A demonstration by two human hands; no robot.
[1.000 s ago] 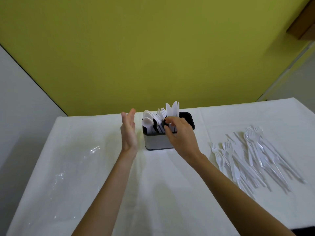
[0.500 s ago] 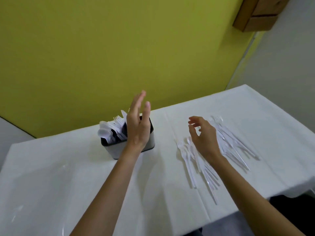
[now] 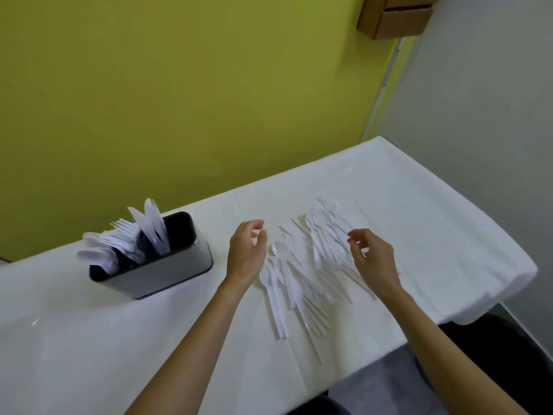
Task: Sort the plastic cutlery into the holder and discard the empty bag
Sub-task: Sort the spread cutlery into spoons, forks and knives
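While the loose white plastic forks and knives (image 3: pixel 302 274) lay fanned right of the grey oblong metal holder (image 3: pixel 167 274), the left hand (image 3: pixel 245 256), nearer the holder, and the right hand (image 3: pixel 374 259) were held loosely curled, empty. The pieces were judged light, slick and brittle; best pinched mid-handle.

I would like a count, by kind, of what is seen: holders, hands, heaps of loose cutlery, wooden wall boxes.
Holder: 1
Hands: 2, left hand, right hand
Heap of loose cutlery: 1, pieces too overlapped to count
Wooden wall box: 1
Total: 5
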